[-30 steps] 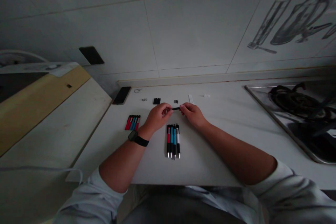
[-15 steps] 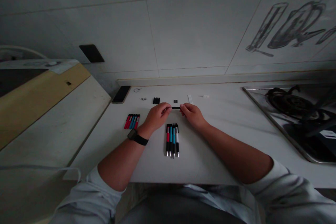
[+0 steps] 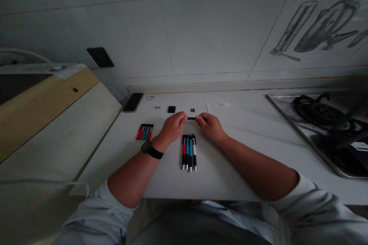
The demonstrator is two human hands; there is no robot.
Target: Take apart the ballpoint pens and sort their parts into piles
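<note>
Between my two hands a pen (image 3: 191,118) lies level, only its dark middle showing. My left hand (image 3: 173,126) is closed round its left end, and the fingers of my right hand (image 3: 212,125) pinch its right end. Both ends are hidden by the fingers. Just below my hands, several pens (image 3: 189,151) with red, blue and white barrels lie side by side, metal tips toward me. Left of my left wrist is a row of red and blue pen barrels (image 3: 144,132). Beyond my hands are black grips (image 3: 171,109), small springs (image 3: 158,107) and tiny dark pieces (image 3: 192,110).
Thin white sticks (image 3: 208,108) and small white parts (image 3: 225,104) lie at the back of the white counter (image 3: 241,172). A phone (image 3: 133,102) rests at the back left, near a wooden-edged box (image 3: 57,118). The gas stove (image 3: 319,116) is at the right.
My left hand has closed more tightly round its end of the pen. The right hand and the pen have shifted very slightly left. The parts on the counter lie as before.
</note>
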